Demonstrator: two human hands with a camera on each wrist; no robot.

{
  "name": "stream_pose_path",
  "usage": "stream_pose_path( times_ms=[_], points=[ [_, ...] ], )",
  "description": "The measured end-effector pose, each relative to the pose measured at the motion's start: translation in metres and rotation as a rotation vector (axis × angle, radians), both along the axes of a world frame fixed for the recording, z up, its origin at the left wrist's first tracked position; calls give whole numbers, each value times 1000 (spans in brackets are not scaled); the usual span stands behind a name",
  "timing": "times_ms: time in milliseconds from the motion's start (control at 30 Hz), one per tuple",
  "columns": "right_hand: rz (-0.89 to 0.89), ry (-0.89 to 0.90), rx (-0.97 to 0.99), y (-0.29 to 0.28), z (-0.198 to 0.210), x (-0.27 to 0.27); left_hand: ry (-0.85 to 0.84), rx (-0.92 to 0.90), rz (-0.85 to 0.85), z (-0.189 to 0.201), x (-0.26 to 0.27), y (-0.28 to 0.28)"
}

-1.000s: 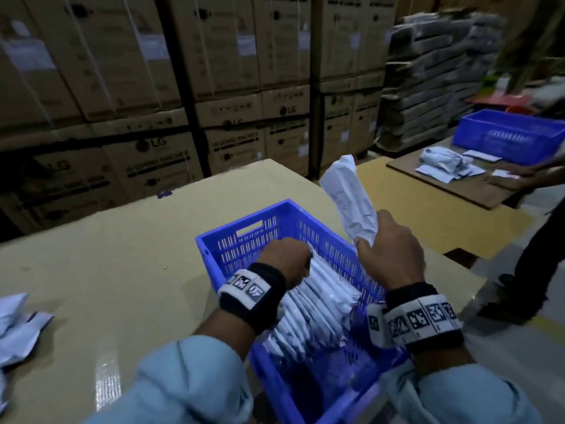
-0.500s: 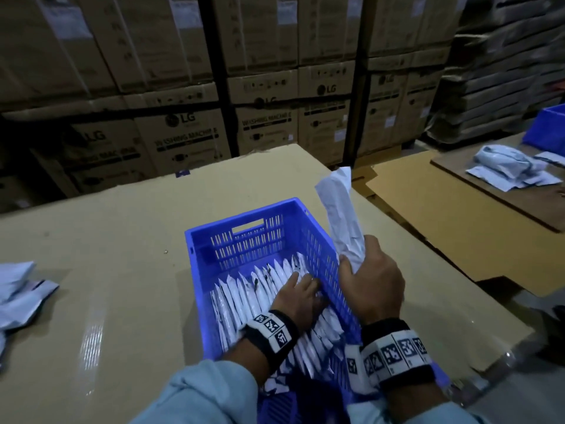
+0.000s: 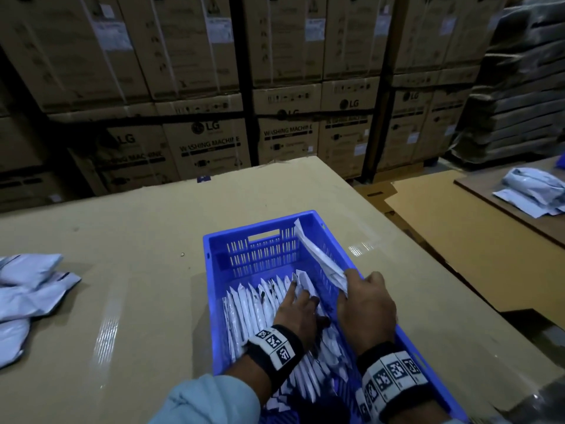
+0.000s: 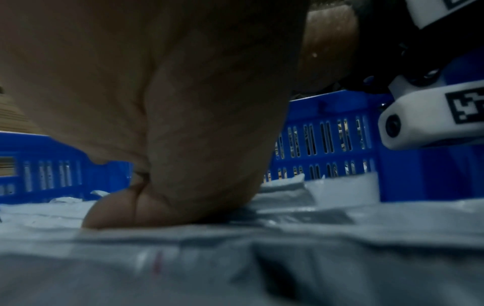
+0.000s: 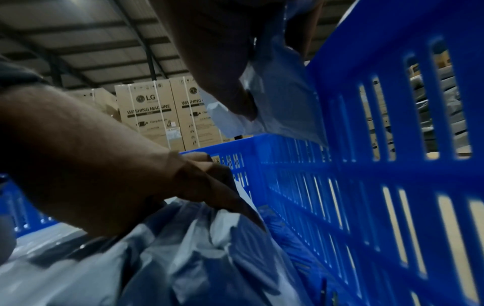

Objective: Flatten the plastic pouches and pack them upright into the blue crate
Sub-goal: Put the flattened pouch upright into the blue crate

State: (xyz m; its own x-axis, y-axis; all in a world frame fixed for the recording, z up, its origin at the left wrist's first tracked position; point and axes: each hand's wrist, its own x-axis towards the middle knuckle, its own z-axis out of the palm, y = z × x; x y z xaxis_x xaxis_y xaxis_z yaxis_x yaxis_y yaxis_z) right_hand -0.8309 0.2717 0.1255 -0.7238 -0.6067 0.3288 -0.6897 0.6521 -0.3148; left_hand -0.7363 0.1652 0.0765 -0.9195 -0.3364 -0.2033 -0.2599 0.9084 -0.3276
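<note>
From the head view, we are gripping one flattened pouch (image 3: 318, 255) by its lower end in our right hand (image 3: 365, 307), fingers curled round it, its length slanting up along the right wall of the blue crate (image 3: 211, 270). Our left hand (image 3: 298, 310) is lying spread on the packed row of pouches (image 3: 253, 304), fingers straight, pressing them leftward. We are judging the pouch light, soft and slippery, so a hold low on its end seems best. The crate's far half is standing open, while a narrow gap is showing beside the right wall.

From the left wrist view, our palm is bearing down on crinkled film, the crate's slotted wall close behind.

From the right wrist view, our thumb and fingers are pinching the pouch just beside the right wall, leaving little room for knuckles. Loose pouches (image 3: 27, 295) are waiting on the cardboard tabletop (image 3: 137, 240), well apart
</note>
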Motion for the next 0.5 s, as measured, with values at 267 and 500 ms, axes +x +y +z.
stream_pose_path(
  times_ms=[267,500],
  points=[
    [59,-27,336,-5,-9,1,-89,-82,2,12,6,11],
    [139,69,526,-12,-20,8,-66,-14,76,16,17,11]
  ],
)
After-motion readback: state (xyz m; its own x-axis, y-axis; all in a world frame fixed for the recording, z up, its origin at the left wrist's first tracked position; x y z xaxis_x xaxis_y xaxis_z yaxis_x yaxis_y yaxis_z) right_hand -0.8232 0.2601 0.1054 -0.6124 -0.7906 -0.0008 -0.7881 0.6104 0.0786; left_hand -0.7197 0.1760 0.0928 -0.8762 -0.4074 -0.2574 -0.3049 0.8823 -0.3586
